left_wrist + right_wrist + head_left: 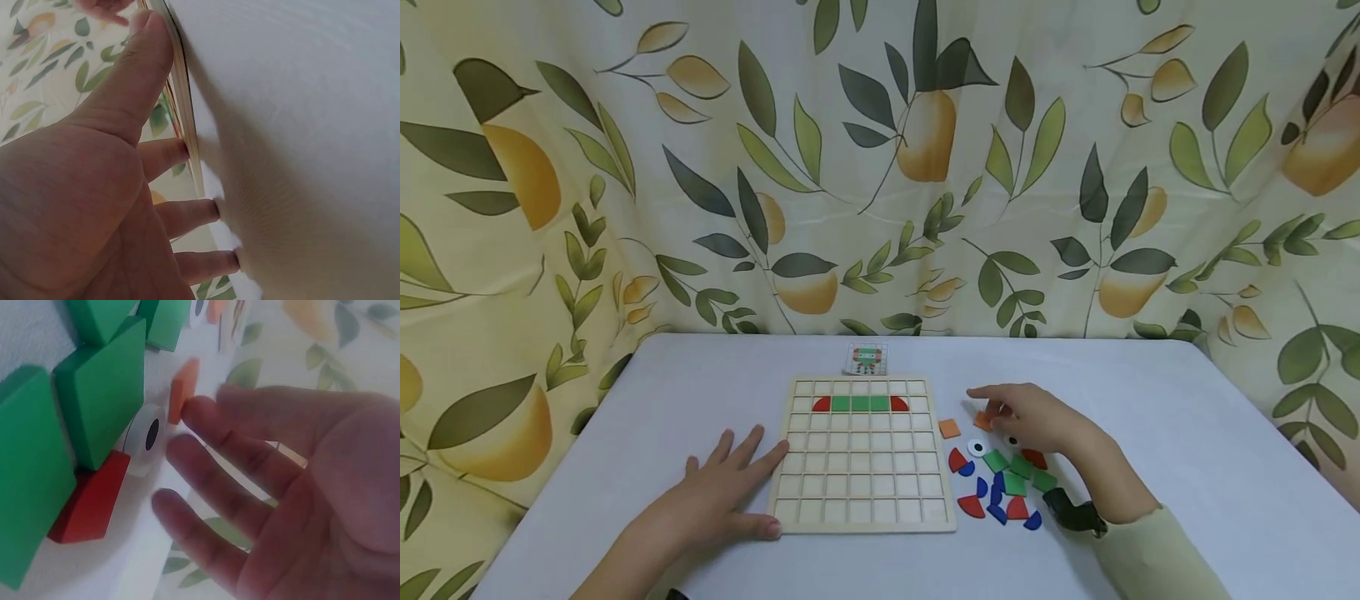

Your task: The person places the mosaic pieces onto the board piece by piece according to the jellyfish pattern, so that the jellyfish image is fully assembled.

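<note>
My left hand (715, 498) lies with its fingers spread at the left side of a wooden grid board (865, 528). In the left wrist view, the thumb (140, 75) touches the board's edge. Green squares (860, 403) form a row in the board's upper part, between a red quarter-round piece (822, 404) on the left and another (899, 404) on the right. My right hand (1037, 421) is over loose pieces right of the board. One of its fingertips touches an orange square (184, 392); the thumb is apart from it. Beside these fingers lies a white disc with a black dot (147, 439).
A small patterned card (866, 359) lies behind the board. Another orange square (950, 428) is near the board's right edge. Loose green squares (1015, 484), red quarter-rounds (972, 507) and blue pieces (997, 514) lie close together. A leaf-patterned curtain (880, 208) hangs behind the table.
</note>
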Tool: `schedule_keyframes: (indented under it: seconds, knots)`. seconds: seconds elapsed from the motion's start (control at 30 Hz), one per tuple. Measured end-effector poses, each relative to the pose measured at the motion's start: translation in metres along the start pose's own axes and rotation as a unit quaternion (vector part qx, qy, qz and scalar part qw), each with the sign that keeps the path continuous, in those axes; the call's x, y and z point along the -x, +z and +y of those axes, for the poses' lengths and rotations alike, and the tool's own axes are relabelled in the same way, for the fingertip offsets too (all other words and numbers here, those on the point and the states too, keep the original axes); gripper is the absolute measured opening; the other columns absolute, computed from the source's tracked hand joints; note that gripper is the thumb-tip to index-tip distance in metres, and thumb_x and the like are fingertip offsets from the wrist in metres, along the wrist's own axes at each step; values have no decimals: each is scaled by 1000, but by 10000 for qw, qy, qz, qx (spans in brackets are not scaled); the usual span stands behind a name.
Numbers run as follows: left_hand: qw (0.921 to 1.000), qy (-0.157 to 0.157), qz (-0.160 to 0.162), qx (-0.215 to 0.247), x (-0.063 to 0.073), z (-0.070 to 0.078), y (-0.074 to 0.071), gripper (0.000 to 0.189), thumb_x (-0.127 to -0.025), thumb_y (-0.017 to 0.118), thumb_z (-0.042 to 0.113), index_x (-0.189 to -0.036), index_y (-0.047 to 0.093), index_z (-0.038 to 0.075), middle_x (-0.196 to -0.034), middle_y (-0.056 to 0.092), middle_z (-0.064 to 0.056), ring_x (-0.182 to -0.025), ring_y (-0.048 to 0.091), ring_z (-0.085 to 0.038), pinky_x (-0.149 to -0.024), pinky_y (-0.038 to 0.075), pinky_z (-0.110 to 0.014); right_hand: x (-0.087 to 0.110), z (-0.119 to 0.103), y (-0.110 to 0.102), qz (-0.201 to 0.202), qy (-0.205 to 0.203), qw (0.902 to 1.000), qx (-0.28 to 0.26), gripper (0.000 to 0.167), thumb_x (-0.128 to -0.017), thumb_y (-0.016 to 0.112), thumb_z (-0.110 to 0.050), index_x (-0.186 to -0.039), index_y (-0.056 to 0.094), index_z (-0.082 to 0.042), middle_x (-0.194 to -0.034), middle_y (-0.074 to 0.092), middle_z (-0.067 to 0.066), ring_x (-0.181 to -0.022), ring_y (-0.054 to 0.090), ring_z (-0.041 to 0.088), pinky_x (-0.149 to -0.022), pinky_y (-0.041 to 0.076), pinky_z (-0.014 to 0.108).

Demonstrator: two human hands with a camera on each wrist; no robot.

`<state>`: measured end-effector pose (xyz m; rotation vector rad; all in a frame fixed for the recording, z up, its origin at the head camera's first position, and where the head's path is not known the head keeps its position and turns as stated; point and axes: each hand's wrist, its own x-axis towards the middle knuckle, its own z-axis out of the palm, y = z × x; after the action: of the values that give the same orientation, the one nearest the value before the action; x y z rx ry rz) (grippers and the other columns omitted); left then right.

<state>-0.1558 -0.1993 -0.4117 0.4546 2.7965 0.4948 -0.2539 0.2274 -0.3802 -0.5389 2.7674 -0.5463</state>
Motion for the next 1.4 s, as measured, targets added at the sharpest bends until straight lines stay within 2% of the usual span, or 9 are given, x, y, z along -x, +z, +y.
schedule_keyframes:
  seconds: [0.1,0.23,0.43,0.57,0.73,0.93,1.07,1.3,1.4]
  knots:
    - [10000,-28,-35,-62,-4,2,-1,102,-70,73,69,-156,36,28,-164,21,-19,-146,10,-58,-96,12,-87,1,5,0,-31,70,9999,-66,37,-91,70,-9,-128,68,-14,-99,66,1,-90,57,18,-79,56,36]
    - [9998,-107,-69,-163,-8,3,-2,105,-67,75,70,-156,37,28,-164,22,-19,-145,12,-59,-95,12,-88,-1,10,1,15,108,9999,16,29,-91,71,-10,-119,73,-19,-88,62,-1,-81,54,17,-71,52,31]
    - [9998,-112,-74,-156,-7,3,-2,105,-67,75,70,-155,37,28,-164,22,-20,-145,11,-59,-96,12,-87,-4,10,3,165,237,9995,111,19,-86,78,-12,-101,71,-21,-91,62,-1,-84,55,18,-73,55,32]
    - [9998,-100,-40,-178,-7,3,-2,105,-67,75,70,-155,37,28,-163,23,-20,-144,12,-60,-95,13,-88,-7,8,3,455,-9,9990,-32,15,-86,78,-14,-92,65,-20,-85,63,-3,-79,55,17,-70,52,30]
    - [9999,-88,-61,-136,-7,3,-2,105,-67,75,70,-155,37,28,-164,22,-20,-145,11,-60,-94,12,-88,-10,5,4,1047,-538,9914,-574,12,-90,72,-17,-100,66,-20,-88,67,-6,-79,57,15,-68,52,28]
    - [9999,-15,-66,-99,-7,3,-2,103,-69,75,68,-155,37,26,-163,22,-21,-144,12,-61,-94,12,-88,-14,-8,-1,1504,-872,9779,-1164,15,-91,70,-17,-106,69,-17,-90,68,-3,-77,59,16,-65,52,28]
    - [9999,1,-96,-76,-7,3,-2,104,-69,74,68,-155,37,25,-163,22,-21,-144,12,-61,-94,12,-88,-22,-22,-8,1625,-949,9717,-1425,16,-92,70,-19,-108,69,-16,-90,69,-1,-75,61,17,-65,53,30]
    - [9997,-129,-112,-162,-9,1,1,107,-66,75,70,-156,36,27,-163,23,-21,-144,12,-61,-93,12,-88,-35,-51,-18,1674,-1074,9570,-2110,17,-94,69,-19,-110,67,-14,-91,70,4,-75,63,26,-66,55,36]
    - [9997,-164,-142,-147,-8,1,1,108,-65,75,71,-156,36,27,-163,23,-21,-144,12,-61,-93,12,-89,-39,-60,-12,1590,-1067,9579,-2139,15,-94,69,-19,-108,68,-15,-90,69,3,-76,62,24,-67,54,36]
